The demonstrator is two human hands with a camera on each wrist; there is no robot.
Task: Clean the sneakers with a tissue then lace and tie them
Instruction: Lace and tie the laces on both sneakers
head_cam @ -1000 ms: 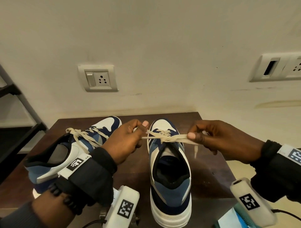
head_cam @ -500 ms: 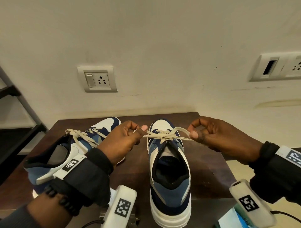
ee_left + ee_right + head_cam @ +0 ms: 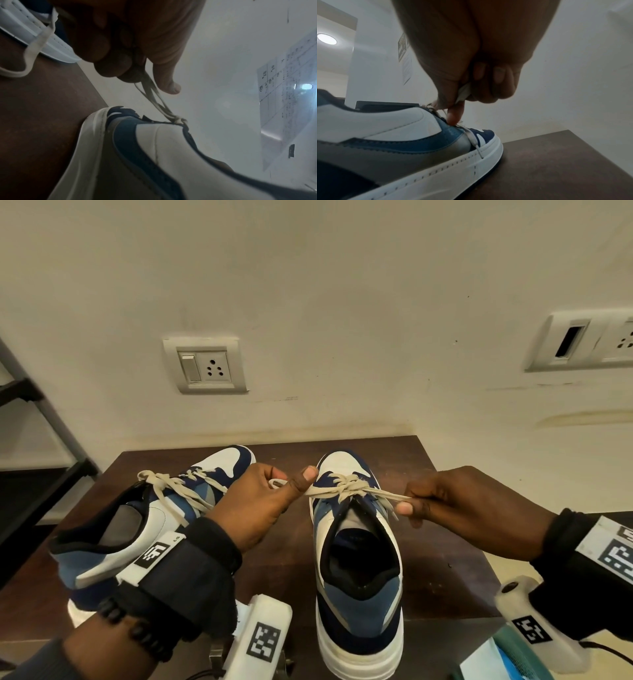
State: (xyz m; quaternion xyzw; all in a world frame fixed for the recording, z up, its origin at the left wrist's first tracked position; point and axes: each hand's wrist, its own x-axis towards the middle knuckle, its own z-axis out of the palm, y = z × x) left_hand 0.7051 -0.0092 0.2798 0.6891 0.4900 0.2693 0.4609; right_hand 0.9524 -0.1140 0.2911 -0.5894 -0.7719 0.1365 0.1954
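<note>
The left hand (image 3: 255, 505) and right hand (image 3: 462, 508) are each pinching a loop of the cream flat shoelace (image 3: 349, 489) of the blue-and-white leather sneaker (image 3: 358, 559), drawing its knot sideways over the tongue. The left wrist view is showing two strands running from the curled fingers (image 3: 109, 56) to the knot; the right wrist view is showing a lace end hanging down the sneaker's side. A second, laced sneaker (image 3: 137, 525) is standing beside it on the dark brown wooden worktop (image 3: 445, 570), against a cream wall with a white switch socket (image 3: 205, 368).

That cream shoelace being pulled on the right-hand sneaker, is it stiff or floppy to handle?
Probably floppy: the lace runs straight only where the left hand and right hand pull it, while its loose end droops down the sneaker. It looks flat and woven, so likely grippy, holding its knot. Surely very light.
</note>
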